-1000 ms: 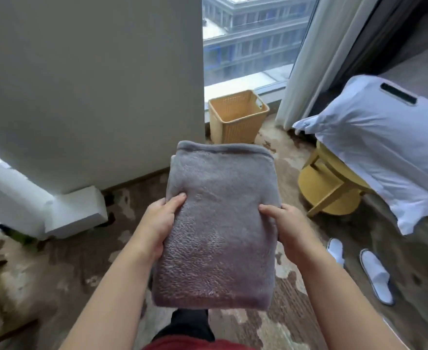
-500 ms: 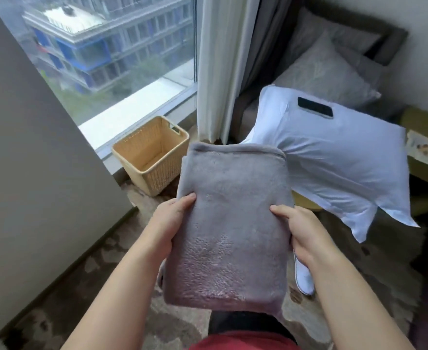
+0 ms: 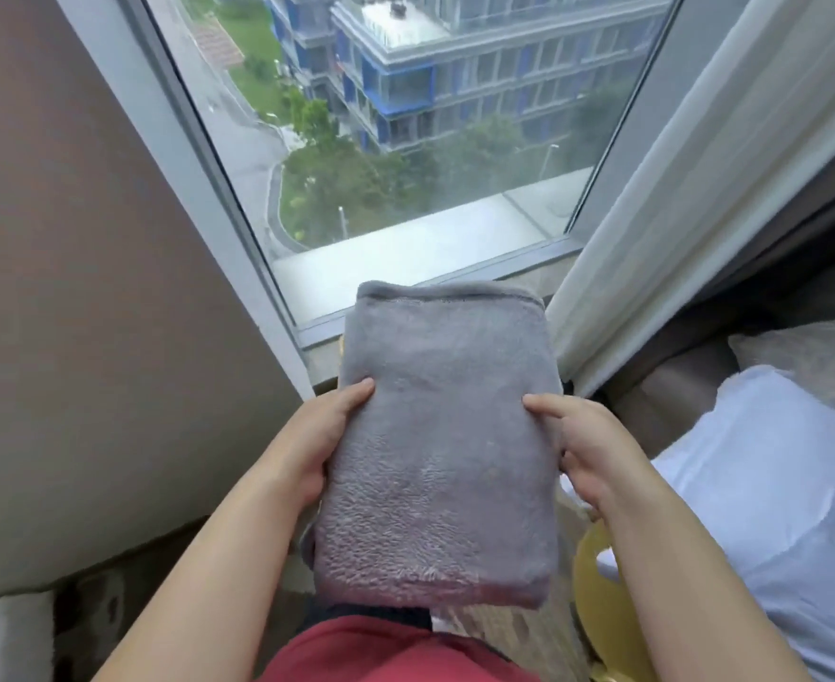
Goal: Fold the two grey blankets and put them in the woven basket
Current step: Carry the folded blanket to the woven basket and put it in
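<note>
The folded grey blanket [image 3: 440, 435] is held up flat before the person. The left grip [image 3: 327, 435] and right grip [image 3: 588, 445] each clasp a side edge, and it hides the floor under the window [image 3: 405, 140]. A white curtain [image 3: 676, 214] hangs to the right. A white pillow [image 3: 775, 484] lies beside a yellow stool [image 3: 597, 598], with a plain wall [image 3: 85, 287] on the left.

Window [image 3: 405, 140] — white pillow [image 3: 775, 484] beside curtain [image 3: 676, 189]

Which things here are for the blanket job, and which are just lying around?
For the job: folded grey blanket; left hand and right hand, both holding it.
Just lying about: white pillow, curtain, yellow stool.
</note>
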